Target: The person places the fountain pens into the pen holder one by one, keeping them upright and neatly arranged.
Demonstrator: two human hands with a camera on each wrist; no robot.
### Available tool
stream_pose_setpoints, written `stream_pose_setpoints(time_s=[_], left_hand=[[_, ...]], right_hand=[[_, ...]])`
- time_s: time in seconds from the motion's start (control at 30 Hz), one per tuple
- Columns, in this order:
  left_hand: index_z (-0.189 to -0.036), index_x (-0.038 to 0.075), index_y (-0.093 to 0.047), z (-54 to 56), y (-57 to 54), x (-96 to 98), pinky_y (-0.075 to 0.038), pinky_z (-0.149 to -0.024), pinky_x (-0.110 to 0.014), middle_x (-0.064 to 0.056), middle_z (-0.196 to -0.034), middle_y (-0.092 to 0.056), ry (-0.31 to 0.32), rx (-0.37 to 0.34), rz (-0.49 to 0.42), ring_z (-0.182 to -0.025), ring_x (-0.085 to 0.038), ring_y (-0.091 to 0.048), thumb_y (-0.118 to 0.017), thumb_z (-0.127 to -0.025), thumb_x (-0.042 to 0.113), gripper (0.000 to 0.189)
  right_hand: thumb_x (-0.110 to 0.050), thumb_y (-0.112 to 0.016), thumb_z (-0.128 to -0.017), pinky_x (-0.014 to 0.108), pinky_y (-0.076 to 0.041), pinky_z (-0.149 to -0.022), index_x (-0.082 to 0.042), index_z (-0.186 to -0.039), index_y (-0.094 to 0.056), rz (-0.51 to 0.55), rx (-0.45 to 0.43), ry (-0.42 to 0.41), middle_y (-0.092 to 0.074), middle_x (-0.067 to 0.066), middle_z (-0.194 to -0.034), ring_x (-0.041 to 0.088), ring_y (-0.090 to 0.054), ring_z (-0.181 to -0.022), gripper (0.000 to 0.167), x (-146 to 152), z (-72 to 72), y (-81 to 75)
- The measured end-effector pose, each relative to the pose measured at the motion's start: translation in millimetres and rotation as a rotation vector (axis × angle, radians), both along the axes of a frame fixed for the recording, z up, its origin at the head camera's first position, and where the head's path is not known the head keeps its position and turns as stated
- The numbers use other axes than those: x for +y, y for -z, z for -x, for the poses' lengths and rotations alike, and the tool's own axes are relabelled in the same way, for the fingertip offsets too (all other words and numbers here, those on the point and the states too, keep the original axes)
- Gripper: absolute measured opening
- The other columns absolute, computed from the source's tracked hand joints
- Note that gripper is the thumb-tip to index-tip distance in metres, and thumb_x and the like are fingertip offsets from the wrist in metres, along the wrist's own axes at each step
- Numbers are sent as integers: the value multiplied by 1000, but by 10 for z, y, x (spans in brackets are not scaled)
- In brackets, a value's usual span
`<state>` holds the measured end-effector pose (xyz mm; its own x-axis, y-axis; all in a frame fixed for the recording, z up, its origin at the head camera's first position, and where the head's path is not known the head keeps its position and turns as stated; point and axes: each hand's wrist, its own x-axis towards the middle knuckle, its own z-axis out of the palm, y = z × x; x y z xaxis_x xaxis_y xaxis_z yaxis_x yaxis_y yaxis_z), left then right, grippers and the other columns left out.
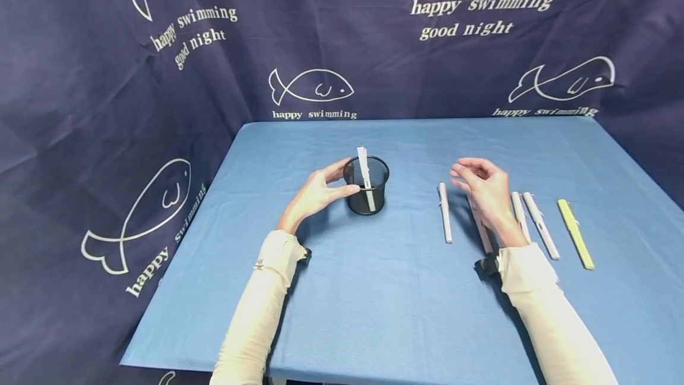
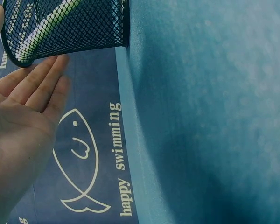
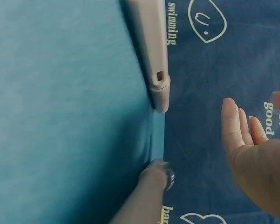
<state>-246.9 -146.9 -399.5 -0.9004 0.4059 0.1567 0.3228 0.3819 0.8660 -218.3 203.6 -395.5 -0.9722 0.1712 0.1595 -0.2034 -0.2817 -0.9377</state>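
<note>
A black mesh pen holder (image 1: pixel 366 199) stands on the table with one white pen (image 1: pixel 364 168) leaning inside it. My left hand (image 1: pixel 319 191) holds the holder near its rim, thumb at the near side and fingers at the far side. In the left wrist view, the fingertips (image 2: pixel 61 60) lie along the mesh. My right hand (image 1: pixel 485 188) hovers over the pens on the right, thumb and fingers apart and nothing between them. Beneath it lies a pale pen (image 1: pixel 479 224), partly covered by the hand. Another pale pen (image 1: pixel 445 212) lies just left of that hand.
Right of my right forearm lie two white pens (image 1: pixel 541 226) (image 1: pixel 519 214) and a yellow-green pen (image 1: pixel 575 233). A blue cloth (image 1: pixel 374 296) covers the table. Dark blue curtains (image 1: pixel 385 64) with fish drawings hang behind it and to the left.
</note>
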Motion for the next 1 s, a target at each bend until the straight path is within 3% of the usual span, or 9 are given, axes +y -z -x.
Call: stream_pose_setpoints(time_s=[0.37, 0.7, 0.87, 1.0], left_hand=[[-157, 12, -46, -16, -12, 5, -41, -113, -45, -11, -138, -65, 0, -10, -2, -132, -27, -57, -79, -93, 33, 75], [-157, 11, -46, -5, -17, 12, -40, -115, -44, -15, -140, -63, -5, -14, 7, -133, -27, -56, -79, -92, 34, 76], [-157, 8, -45, 4, -13, 14, -40, -114, -45, -14, -138, -64, -1, -12, -1, -133, -27, -57, -79, -93, 32, 77], [-157, 7, -44, 2, -12, 11, -40, -114, -48, -12, -138, -65, -3, -11, -3, -132, -28, -57, -79, -92, 32, 78]], right_hand=[[-1, -71, -97, 28, -60, -80, -1, -104, -69, -49, -84, -48, -76, 4, -90, 12, -75, -82, 7, 125, -69, 28], [-5, -61, -101, 20, -58, -79, 19, -126, -52, -379, -272, -122, -72, -11, -87, 5, -72, -81, 35, 177, -103, 28], [-5, -60, -102, 22, -58, -82, 20, -133, -48, -467, -346, -165, -69, -4, -94, 1, -70, -82, 42, 170, -94, 34], [-6, -60, -103, 22, -58, -82, 21, -137, -46, -554, -385, -201, -66, 8, -105, 1, -68, -84, 45, 165, -89, 37]])
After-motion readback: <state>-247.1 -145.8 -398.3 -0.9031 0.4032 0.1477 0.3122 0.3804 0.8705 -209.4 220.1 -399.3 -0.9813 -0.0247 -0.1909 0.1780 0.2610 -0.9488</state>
